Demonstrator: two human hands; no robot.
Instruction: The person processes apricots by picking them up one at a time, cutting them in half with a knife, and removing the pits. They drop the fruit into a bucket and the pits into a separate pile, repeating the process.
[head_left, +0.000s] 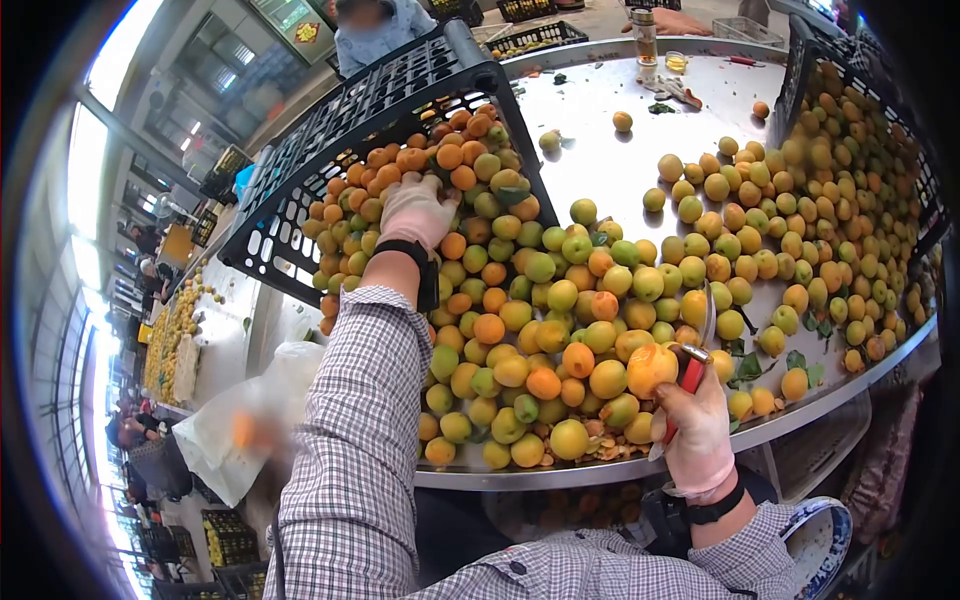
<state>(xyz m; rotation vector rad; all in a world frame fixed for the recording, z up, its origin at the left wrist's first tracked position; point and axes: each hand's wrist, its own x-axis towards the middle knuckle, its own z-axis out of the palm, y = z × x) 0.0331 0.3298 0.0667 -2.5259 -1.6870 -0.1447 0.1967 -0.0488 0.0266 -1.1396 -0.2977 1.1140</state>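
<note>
My left hand (415,210), in a thin pale glove, reaches into a tipped black plastic crate (375,115). Its fingers bend down among orange apricots (455,157), and the fingertips are hidden by the fruit. My right hand (697,430), gloved as well, is closed around the red handle of a knife (692,374), whose narrow blade points up and away from me. At the thumb of that hand is a large orange apricot (652,370) with a marked surface. Green and yellow apricots (560,295) spill from the crate across the metal table.
On the right, a second black crate (800,85) is tipped over a heap of apricots (830,200). A glass jar (645,45) stands at the back of the metal table (590,95). A person (375,30) is beyond the left crate. A plastic bag (245,415) hangs at left.
</note>
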